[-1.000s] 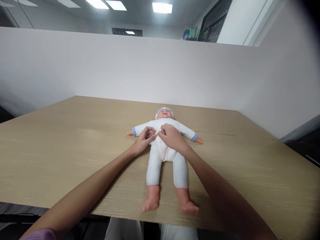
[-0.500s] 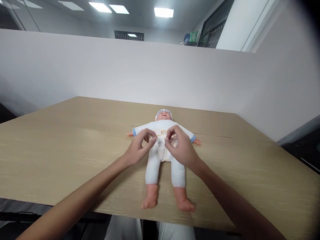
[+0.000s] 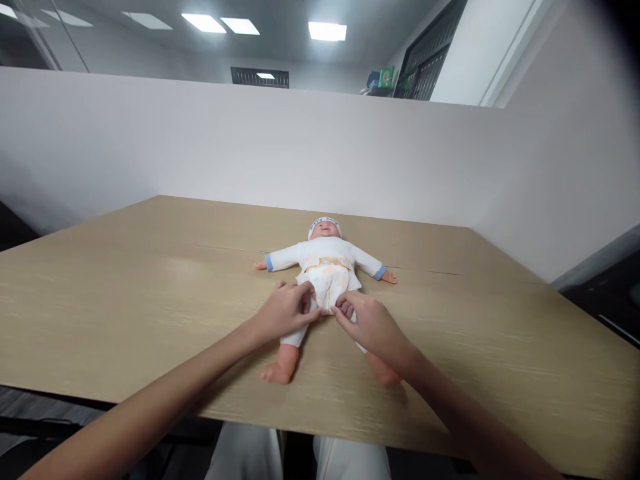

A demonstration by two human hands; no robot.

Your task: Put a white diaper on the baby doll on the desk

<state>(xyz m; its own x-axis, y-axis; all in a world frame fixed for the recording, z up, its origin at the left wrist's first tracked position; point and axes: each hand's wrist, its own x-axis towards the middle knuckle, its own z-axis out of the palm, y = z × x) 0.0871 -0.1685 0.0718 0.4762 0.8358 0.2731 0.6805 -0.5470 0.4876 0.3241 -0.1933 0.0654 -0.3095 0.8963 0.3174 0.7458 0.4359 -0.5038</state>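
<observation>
A baby doll (image 3: 326,261) in a white suit with blue cuffs and a white cap lies on its back on the wooden table (image 3: 125,293), head pointing away from me. A diaper with a yellow band shows at its waist. My left hand (image 3: 286,309) is closed on the white cloth at the doll's left thigh. On the other thigh, my right hand (image 3: 367,323) pinches the same garment. Both bare feet stick out towards me, and the one on the right is partly hidden by my right wrist.
White partition walls (image 3: 250,147) stand along the table's far and right sides. The table's front edge (image 3: 310,427) runs just above my white-trousered knees. Ceiling lights and a dark window frame show beyond the partition.
Both hands have moved down from the doll's chest to its thighs. The white cloth over the belly is now drawn down and the diaper shows. The legs have spread and slid closer.
</observation>
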